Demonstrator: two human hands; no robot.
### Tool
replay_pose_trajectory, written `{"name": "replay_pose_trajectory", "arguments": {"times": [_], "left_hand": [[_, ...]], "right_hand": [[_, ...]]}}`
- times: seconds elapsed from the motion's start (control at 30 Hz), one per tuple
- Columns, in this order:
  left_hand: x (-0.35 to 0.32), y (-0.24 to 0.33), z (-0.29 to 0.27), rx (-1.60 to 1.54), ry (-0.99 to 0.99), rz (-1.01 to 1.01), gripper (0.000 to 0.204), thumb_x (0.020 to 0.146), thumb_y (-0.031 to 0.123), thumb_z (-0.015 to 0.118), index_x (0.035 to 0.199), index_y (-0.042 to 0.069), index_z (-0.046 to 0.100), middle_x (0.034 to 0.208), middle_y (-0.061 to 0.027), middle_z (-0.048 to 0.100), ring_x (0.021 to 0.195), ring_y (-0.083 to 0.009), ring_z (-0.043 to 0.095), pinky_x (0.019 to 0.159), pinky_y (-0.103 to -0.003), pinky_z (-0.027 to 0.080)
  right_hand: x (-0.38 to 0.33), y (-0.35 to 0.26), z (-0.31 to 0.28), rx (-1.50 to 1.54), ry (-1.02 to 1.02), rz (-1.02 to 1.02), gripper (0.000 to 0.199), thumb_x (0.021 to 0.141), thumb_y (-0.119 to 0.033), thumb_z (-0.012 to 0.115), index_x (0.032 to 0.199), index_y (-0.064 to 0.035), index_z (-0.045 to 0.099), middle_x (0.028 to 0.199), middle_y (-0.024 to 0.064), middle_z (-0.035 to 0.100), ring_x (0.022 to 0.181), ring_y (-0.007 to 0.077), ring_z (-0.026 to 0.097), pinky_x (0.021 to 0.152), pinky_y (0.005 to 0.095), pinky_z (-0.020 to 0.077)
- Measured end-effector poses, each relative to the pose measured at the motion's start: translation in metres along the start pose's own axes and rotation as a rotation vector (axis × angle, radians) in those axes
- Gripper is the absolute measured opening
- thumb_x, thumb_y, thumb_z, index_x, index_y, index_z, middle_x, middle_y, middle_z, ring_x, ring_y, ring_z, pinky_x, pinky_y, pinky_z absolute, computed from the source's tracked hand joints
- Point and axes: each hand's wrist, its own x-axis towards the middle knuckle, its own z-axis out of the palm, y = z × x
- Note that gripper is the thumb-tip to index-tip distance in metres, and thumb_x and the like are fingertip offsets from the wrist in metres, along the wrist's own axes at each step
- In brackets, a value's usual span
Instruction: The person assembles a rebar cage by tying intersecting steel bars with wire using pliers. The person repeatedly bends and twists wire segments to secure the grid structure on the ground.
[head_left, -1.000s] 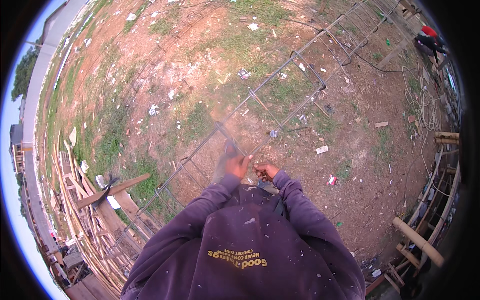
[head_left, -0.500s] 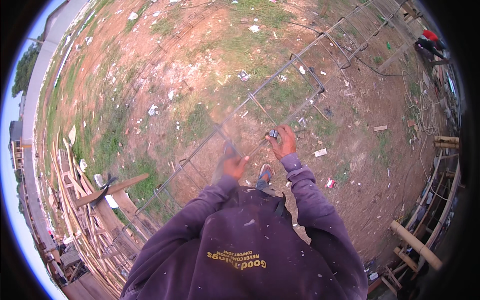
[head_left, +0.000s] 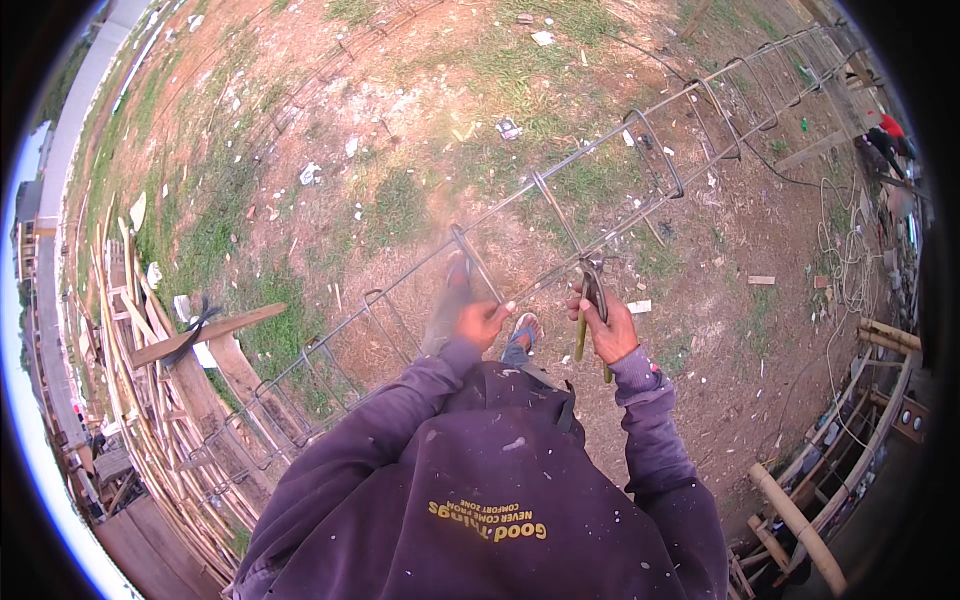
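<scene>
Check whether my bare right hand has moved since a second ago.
Yes: the right hand went right along the grey steel-rod cage, from beside the bare left hand to near the next steel hoop, and now holds green-handled pliers.

Daylight falls on littered brown ground (head_left: 715,420) with patchy grass (head_left: 400,205) beside a grey road (head_left: 88,112).

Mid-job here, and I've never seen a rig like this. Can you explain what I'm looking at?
There's no robot: these are a person's bare hands, seen from a fisheye camera worn on the head and looking down, so straight edges bend. The right hand holds a plier-like tool, its head at the near long bar of a steel cage. The left hand is at that same bar; whether it grips is unclear. Below is dirt ground with grass and scattered litter; pale poles lie at left.
</scene>
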Motion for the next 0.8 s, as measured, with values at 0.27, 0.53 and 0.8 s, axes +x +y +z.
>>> {"name": "replay_pose_trajectory", "arguments": {"times": [0.27, 0.53, 0.8], "left_hand": [[0.004, -0.014, 0.002, -0.045, 0.019, 0.121, 0.041, 0.092, 0.033, 0.059, 0.070, -0.002, 0.058, 0.054, -0.0044, 0.052, 0.054, -0.0098, 0.047, 0.052, -0.032, 0.039], [-0.001, -0.001, -0.004, -0.035, 0.089, 0.177, 0.037, 0.091, 0.030, 0.060, 0.073, -0.003, 0.057, 0.055, -0.0125, 0.047, 0.052, -0.0143, 0.042, 0.052, -0.036, 0.039], [0.001, -0.004, 0.000, -0.054, 0.102, 0.142, 0.033, 0.090, 0.030, 0.060, 0.080, -0.002, 0.062, 0.057, -0.0154, 0.050, 0.052, -0.0170, 0.043, 0.053, -0.037, 0.039]], "right_hand": [[0.001, 0.069, 0.021, -0.707, -0.472, 0.172, 0.059, 0.082, -0.016, 0.055, 0.137, -0.0032, 0.038, 0.118, 0.0272, 0.055, 0.108, 0.0380, 0.056, 0.092, 0.0464, 0.0438], [-0.004, 0.033, 0.066, -1.206, -0.299, 0.143, 0.062, 0.080, -0.010, 0.052, 0.139, -0.0068, 0.036, 0.110, 0.0256, 0.053, 0.107, 0.0432, 0.052, 0.092, 0.0517, 0.0419], [-0.005, 0.053, 0.065, -1.480, -0.204, -0.073, 0.029, 0.082, -0.014, 0.052, 0.110, -0.0071, 0.051, 0.091, 0.0154, 0.063, 0.086, 0.0332, 0.064, 0.082, 0.0487, 0.0450]]}}
